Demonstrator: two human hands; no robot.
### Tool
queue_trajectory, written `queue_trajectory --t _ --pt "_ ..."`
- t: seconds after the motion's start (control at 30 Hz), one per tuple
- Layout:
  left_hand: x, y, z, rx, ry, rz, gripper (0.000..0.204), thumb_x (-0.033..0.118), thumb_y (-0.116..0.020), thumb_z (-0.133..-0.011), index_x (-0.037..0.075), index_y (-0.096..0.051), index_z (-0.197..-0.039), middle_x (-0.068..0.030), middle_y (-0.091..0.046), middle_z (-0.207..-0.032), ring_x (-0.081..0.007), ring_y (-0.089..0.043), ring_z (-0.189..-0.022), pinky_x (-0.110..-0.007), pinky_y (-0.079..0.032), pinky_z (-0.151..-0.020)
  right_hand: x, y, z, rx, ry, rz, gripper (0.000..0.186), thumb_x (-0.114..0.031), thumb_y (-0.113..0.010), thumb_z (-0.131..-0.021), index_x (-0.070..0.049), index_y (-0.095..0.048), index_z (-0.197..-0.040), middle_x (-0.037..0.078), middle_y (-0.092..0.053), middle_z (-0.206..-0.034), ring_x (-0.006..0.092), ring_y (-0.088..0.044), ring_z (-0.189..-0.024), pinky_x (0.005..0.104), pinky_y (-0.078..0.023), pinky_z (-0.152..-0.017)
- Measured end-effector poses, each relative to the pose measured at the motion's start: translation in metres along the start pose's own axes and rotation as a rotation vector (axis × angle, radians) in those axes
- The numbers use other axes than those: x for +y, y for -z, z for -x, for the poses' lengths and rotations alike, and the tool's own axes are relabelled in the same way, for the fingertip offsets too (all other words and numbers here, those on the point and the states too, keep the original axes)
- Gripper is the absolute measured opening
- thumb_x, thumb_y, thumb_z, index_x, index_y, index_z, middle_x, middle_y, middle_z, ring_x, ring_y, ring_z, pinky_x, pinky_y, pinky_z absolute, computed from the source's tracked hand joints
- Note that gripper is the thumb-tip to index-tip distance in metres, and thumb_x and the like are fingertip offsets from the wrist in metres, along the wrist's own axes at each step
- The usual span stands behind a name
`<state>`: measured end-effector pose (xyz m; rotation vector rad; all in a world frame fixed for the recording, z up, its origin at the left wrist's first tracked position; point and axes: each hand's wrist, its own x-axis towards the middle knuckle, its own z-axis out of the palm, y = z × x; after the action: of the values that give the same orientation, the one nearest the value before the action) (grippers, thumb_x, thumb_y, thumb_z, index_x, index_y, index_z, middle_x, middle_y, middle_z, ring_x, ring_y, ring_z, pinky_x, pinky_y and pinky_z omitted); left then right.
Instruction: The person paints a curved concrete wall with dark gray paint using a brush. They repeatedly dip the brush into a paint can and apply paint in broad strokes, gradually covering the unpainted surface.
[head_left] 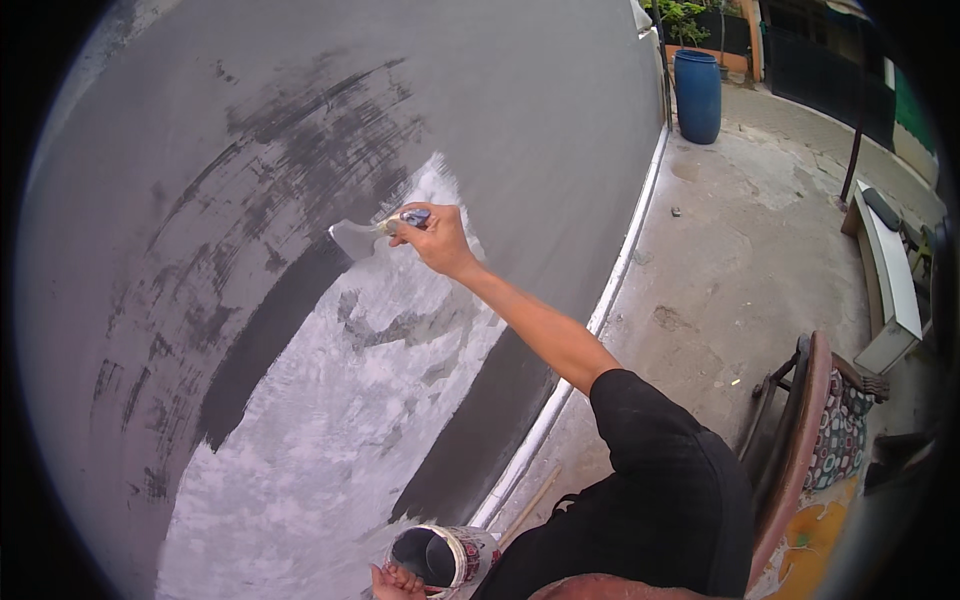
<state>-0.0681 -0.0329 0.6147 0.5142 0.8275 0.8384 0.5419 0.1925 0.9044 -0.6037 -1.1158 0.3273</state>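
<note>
My right hand (435, 242) grips the handle of a flat, pale-tipped brush or scraper (352, 238) against the wall (530, 130), at the upper edge of a dark grey band. Around it the surface is streaked with dark strokes and has a large whitish, patchy area (290, 450). At the bottom, my left hand (398, 583) has its fingers curled at the side of a round bucket (470, 553) with dark grey contents; it appears to hold it.
A white strip (630, 235) runs along the wall's foot beside a concrete floor (720, 260). A blue barrel (697, 100) stands far back, a long white board (885, 280) lies right, and a wooden armchair (815, 400) with a patterned cushion is beside me.
</note>
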Motion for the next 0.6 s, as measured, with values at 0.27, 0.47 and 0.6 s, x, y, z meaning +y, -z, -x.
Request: queue_trajectory --t 0.27,0.47,0.6 --pt "-0.013 -0.190 0.013 0.399 -0.321 0.085 0.046 0.053 -0.041 -0.101 0.013 -0.047 -0.079 0.0064 -0.024 -0.050 -0.0078 -0.017 -0.041 -0.025 -0.018 -0.040 0.008 0.122 -0.063 0.521 0.232 0.730 0.017 -0.013 -0.070 -0.082 0.003 -0.072 -0.089 0.012 -0.070 -0.067 0.0216 -0.066 -0.056 0.0327 -0.049 -0.055" --pt "-0.012 -0.199 0.010 0.426 -0.311 -0.011 0.047 0.055 -0.044 -0.099 0.013 -0.047 -0.079 0.0067 -0.024 -0.051 -0.0074 -0.017 -0.041 -0.026 -0.017 -0.040 0.013 0.037 -0.010 0.333 0.405 0.730 0.015 -0.007 -0.070 -0.082 0.000 -0.072 -0.096 0.010 -0.073 -0.078 0.0140 -0.063 -0.055 0.0312 -0.047 -0.055" --pt "-0.017 -0.203 0.009 0.490 -0.326 0.018 0.047 0.055 -0.044 -0.100 0.015 -0.044 -0.075 0.0066 -0.022 -0.050 -0.0071 -0.014 -0.040 -0.026 -0.012 -0.038 -0.018 0.016 0.024 -0.031 0.116 0.109 0.013 -0.003 -0.066 -0.088 0.003 -0.072 -0.098 0.011 -0.074 -0.085 0.0138 -0.070 -0.067 0.0269 -0.052 -0.061"
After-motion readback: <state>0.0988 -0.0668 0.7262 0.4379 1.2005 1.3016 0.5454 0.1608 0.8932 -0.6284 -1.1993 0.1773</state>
